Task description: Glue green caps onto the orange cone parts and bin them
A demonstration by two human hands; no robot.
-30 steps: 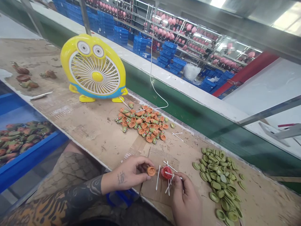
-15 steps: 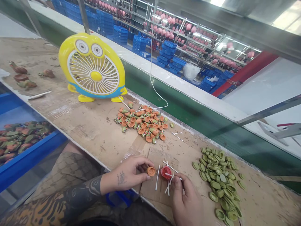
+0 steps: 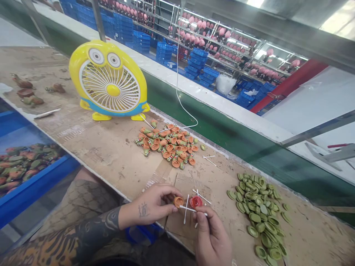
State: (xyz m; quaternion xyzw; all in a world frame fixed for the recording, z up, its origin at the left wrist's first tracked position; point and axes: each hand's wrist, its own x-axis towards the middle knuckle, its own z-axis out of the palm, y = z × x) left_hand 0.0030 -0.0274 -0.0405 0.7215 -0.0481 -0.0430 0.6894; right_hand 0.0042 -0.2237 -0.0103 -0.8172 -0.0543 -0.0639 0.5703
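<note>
Between thumb and fingers, my left hand [image 3: 155, 203] holds a small orange hollow piece [image 3: 178, 201], its cupped side facing up. My right hand [image 3: 212, 232] pinches a cotton swab [image 3: 191, 209], whose left tip lies at the near rim of that orange piece; whether it touches cannot be made out. Just beyond my right fingertips stands a small red pot [image 3: 196, 201] with red stuff inside. Several loose cotton swabs [image 3: 185, 218] lie around the pot on the cardboard. Past my hands is a pile of orange and green painted figures [image 3: 172, 144].
Oval green pieces [image 3: 257, 210] are heaped to the right. A yellow fan [image 3: 113, 89] stands at the back left, its white cord [image 3: 179, 88] trailing over the green belt [image 3: 222, 125]. At left is a blue crate [image 3: 36, 184] of similar figures. Blue crates [image 3: 198, 59] and racks fill the background.
My right hand has moved left, bringing the cotton swab from the red pot to the orange piece. The left hand has stayed nearly still.
</note>
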